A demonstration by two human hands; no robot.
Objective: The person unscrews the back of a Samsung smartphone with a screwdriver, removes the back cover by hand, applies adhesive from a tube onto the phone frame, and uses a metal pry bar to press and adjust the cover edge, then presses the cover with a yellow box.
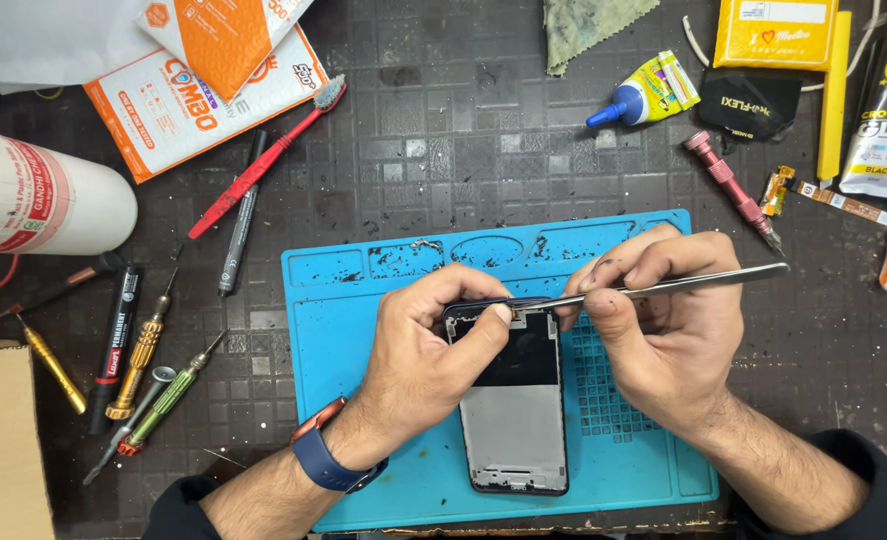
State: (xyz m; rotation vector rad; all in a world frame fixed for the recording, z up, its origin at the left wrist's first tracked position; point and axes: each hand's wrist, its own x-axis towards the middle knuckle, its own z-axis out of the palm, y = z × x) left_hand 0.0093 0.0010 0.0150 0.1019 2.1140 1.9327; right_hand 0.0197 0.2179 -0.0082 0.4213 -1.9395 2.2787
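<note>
Your left hand grips the top edge of an opened phone frame lying lengthwise on a blue repair mat, thumb pressed on its upper corner. Your right hand pinches metal tweezers, tips meeting the frame's top rim. The frame shows a dark upper half and bare grey metal below (a black bezel runs round it). Screwdrivers lie well apart to the left.

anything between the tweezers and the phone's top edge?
Nothing visible. The right hand has the tweezers tip at the phone top edge; the left hand grips that edge, thumb just beside the tip, not across it.
</note>
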